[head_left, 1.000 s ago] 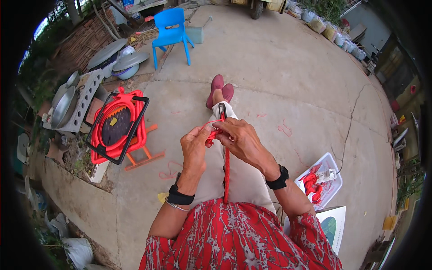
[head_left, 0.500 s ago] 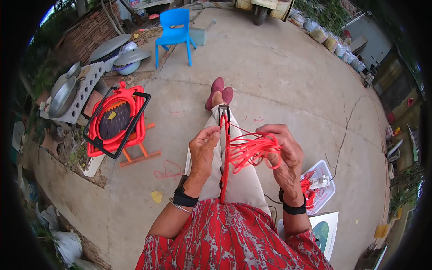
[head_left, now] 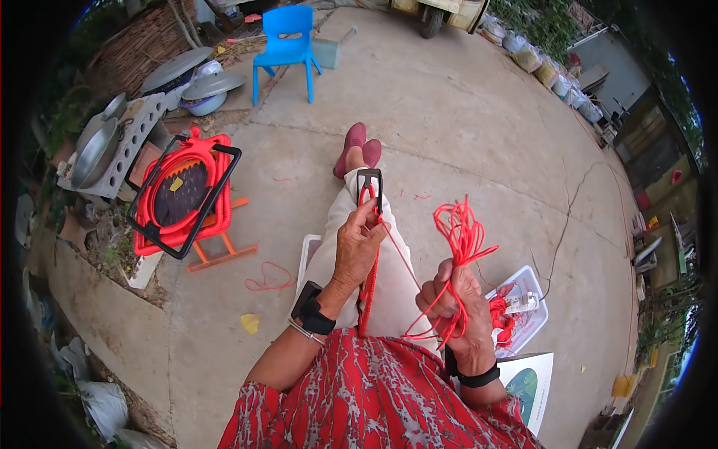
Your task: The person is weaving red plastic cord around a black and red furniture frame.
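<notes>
A hank of thin red cord [head_left: 461,233] is gripped in my right hand [head_left: 465,318], its loops standing up above the fist and loose strands hanging below. A single strand runs from the hank to my left hand [head_left: 354,251]. That hand pinches the red cord just below a black rectangular handle frame [head_left: 380,193], which rests over my legs. From the frame a thick red braided band [head_left: 366,303] runs down to my lap, partly behind my left hand. What lies exactly between the left fingertips is hidden.
On the left, a red woven seat with a black frame [head_left: 185,196] stands by orange legs. A white plastic basket [head_left: 532,323] with red cord is at my right, beside a white box [head_left: 535,382]. A blue chair [head_left: 286,52] stands ahead. Pans and a perforated block [head_left: 133,146] sit far left.
My right hand has lowered and turned, so the hank now stands upright above the fist. My left hand has moved slightly right, onto the cord under the black frame.
</notes>
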